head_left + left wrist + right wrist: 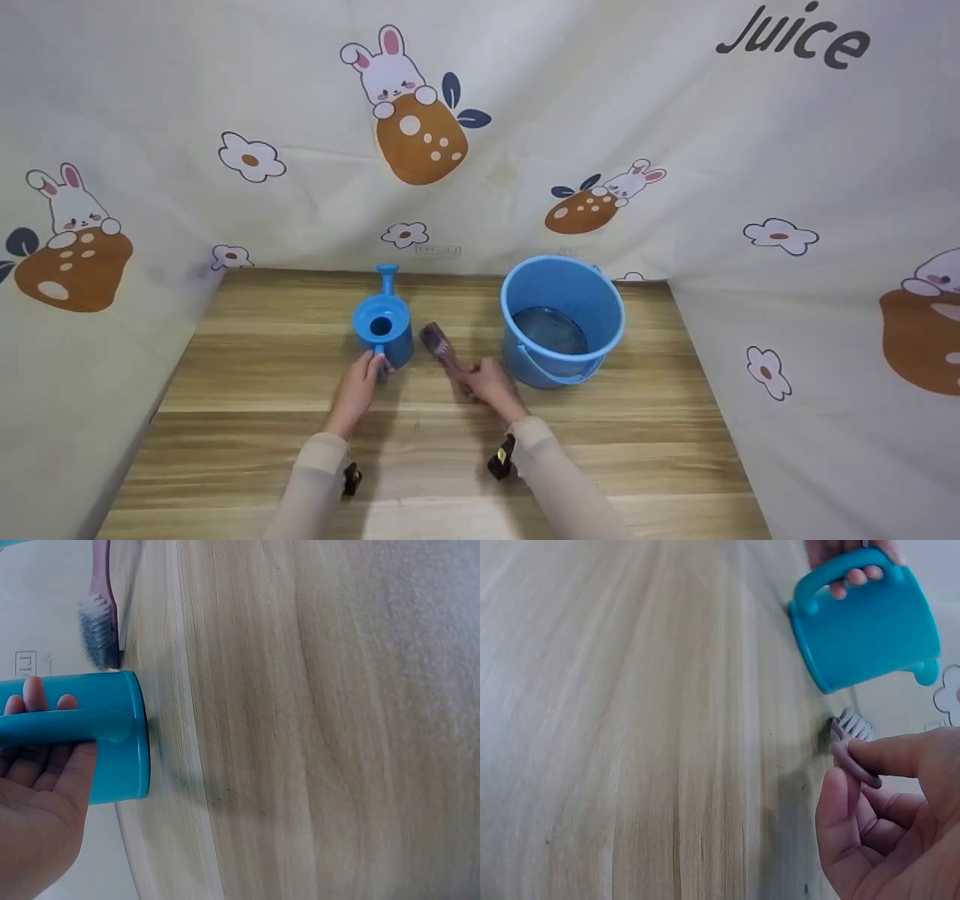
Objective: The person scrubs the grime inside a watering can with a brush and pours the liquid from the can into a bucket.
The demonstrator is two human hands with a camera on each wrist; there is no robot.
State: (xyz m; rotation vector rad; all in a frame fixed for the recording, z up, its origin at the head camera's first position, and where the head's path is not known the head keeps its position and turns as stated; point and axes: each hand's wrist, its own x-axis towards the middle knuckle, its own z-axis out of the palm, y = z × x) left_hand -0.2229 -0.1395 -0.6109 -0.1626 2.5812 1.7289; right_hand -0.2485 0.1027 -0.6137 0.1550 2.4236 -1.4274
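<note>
My left hand (355, 391) grips the handle of a blue watering can (401, 343). The can is upright on the table, its spout toward the back wall. In the left wrist view several fingers (35, 694) pass behind the handle and show above it. My right hand (491, 388) pinches the end of a pinkish-brown scrub brush (435, 339) between thumb and fingers. The brush head, with grey bristles (96, 626), points up and left toward the can, a small gap apart from it in the head view.
A blue bucket (517, 296) with a hanging handle stands to the right of my right hand, dark at its bottom. The wood-grain table (420, 465) meets a pale cloth (315, 202) printed with rabbits and flowers at the back and both sides.
</note>
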